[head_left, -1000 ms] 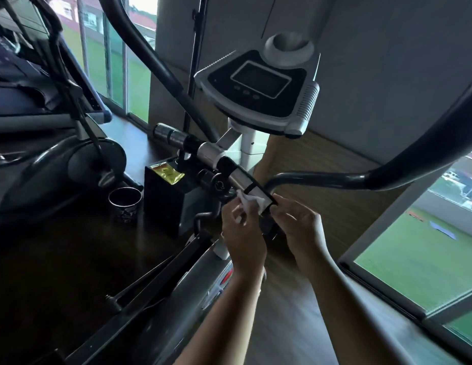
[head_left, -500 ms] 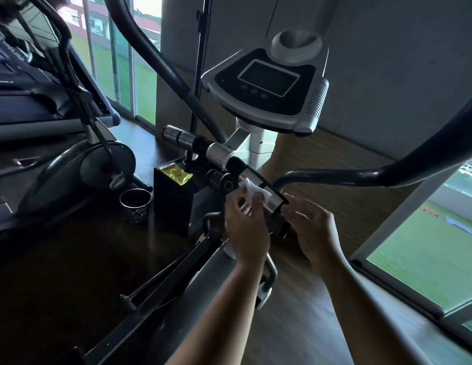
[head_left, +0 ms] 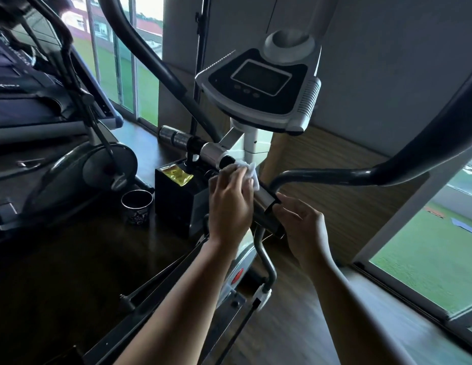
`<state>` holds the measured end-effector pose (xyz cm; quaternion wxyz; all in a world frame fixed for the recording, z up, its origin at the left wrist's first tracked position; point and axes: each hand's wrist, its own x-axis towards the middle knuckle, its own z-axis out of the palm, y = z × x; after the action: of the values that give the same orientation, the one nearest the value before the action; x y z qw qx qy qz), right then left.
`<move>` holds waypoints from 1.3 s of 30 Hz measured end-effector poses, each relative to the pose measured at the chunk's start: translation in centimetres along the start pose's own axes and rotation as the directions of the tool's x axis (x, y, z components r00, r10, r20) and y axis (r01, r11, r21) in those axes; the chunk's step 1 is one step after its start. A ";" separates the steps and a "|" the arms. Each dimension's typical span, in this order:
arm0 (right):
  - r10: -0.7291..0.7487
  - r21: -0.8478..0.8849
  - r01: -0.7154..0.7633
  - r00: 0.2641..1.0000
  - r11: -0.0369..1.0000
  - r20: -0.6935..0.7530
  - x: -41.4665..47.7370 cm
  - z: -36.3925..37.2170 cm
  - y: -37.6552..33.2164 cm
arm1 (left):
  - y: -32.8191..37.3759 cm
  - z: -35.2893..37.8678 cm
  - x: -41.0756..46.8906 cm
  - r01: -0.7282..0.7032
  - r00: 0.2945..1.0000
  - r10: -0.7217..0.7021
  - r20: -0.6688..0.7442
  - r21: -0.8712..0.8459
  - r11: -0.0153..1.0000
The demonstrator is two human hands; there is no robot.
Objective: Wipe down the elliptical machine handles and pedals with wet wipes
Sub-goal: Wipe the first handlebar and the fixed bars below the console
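the left grip [head_left: 229, 204] hides most of the wipe [head_left: 246, 168]; the mug [head_left: 137, 206] print is too dark to read.

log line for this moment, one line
step: handle wipe | left hand holds white crumpled wet wipe against chrome-and-black horizontal handlebar | right hand touches bar's near end

One wide-angle view only, worn on the person's head, looks forward and down from close by the handlebar [head_left: 212, 154] at centre, with the console [head_left: 258, 85] near 12 o'clock, floor [head_left: 58, 259] at 8 and a window [head_left: 427, 264] at 4.
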<state>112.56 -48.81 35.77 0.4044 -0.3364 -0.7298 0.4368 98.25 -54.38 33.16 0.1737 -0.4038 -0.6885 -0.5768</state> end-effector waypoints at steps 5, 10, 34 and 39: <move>-0.049 -0.009 0.049 0.998 0.999 0.026 0.0 0.1 0.3 | 1.5 0.1 -3.9 -0.108 0.985 0.107 0.138 0.000 0.994; -0.097 -0.039 0.098 0.994 0.994 0.044 0.2 -0.2 0.1 | -1.2 -0.8 0.2 -0.016 0.998 0.012 0.069 0.065 0.998; 0.005 0.009 -0.005 1.000 1.000 -0.026 -0.6 0.6 -0.1 | -6.3 -3.3 3.9 -0.419 0.891 0.392 0.231 0.083 0.904; 0.061 0.036 -0.058 0.994 0.998 -0.086 -0.9 1.4 0.0 | -3.8 -2.0 0.8 -0.602 0.768 0.587 0.257 -0.024 0.798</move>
<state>111.71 -50.15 35.09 0.4282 -0.3696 -0.6937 0.4459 94.44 -56.01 31.76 0.2702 -0.6651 -0.5586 -0.4155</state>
